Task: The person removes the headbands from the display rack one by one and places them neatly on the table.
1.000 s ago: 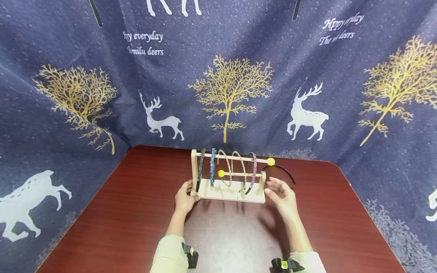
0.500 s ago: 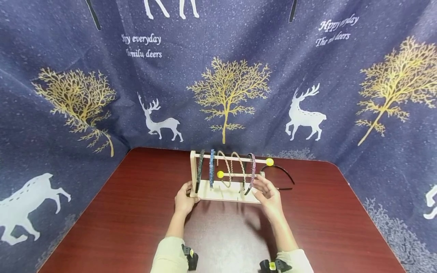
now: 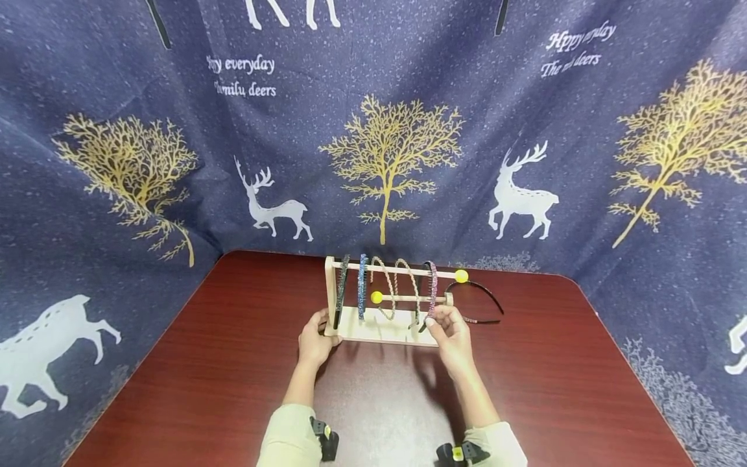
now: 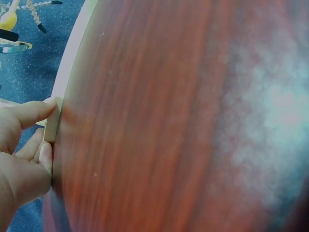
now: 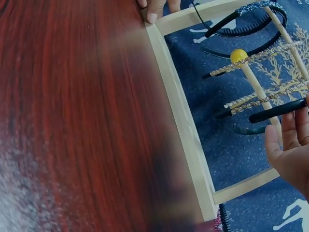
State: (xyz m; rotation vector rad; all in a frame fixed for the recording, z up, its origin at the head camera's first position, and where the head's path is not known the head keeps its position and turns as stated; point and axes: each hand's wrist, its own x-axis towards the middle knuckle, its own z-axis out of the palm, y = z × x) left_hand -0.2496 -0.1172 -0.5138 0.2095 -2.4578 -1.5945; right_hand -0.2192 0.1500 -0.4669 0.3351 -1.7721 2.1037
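Note:
A pale wooden headband rack (image 3: 373, 332) with two rods stands on the table. My left hand (image 3: 314, 342) grips the left end of its base; in the left wrist view, thumb and fingers pinch the wooden edge (image 4: 52, 126). On the upper rod hang a dark glittery headband (image 3: 342, 292), a blue one (image 3: 362, 285), two braided beige ones (image 3: 415, 285) and a pink glittery headband (image 3: 433, 285). My right hand (image 3: 454, 337) pinches the pink headband near its lower black end, seen as a black tip (image 5: 277, 111) in the right wrist view.
A thin black headband (image 3: 492, 295) lies on the table right of the rack, partly behind it. Yellow balls (image 3: 461, 276) cap the rods. Behind the dark red table (image 3: 233, 370) hangs a blue cloth (image 3: 350, 162) with deer and trees.
My right hand has moved left from the rack's right end to the pink headband and its fingers have closed on it. The left hand has stayed on the base.

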